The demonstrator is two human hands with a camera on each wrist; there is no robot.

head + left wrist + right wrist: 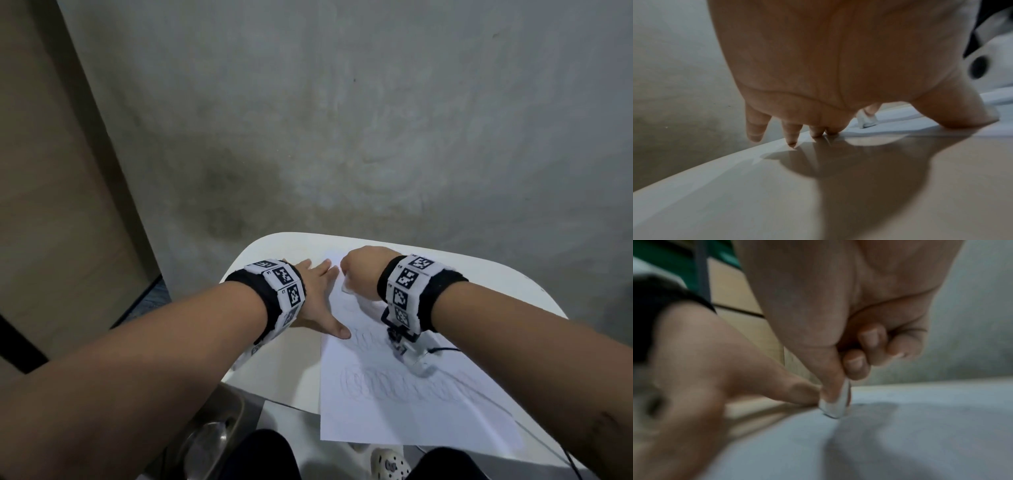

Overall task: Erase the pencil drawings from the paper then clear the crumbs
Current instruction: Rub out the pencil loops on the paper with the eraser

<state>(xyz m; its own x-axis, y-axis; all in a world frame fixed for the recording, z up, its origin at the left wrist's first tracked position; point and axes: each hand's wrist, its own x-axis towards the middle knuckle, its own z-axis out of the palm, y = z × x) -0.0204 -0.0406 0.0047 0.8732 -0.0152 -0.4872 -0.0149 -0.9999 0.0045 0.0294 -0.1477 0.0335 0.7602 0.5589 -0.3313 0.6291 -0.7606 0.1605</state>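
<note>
While the left hand (317,298) lies with fingers spread flat on the paper (404,407) at lower centre, the right hand (363,270) pinches an eraser (835,405) against the sheet.

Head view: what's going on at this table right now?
A person is erasing pencil drawings on a sheet of paper lying on a white table. The right hand pinches a small white eraser between thumb and fingers, its tip against the far end of the sheet. The left hand lies spread flat at the paper's left edge, thumb on the sheet, steadying it. Faint looping pencil scribbles nearer the person are not yet erased.
</note>
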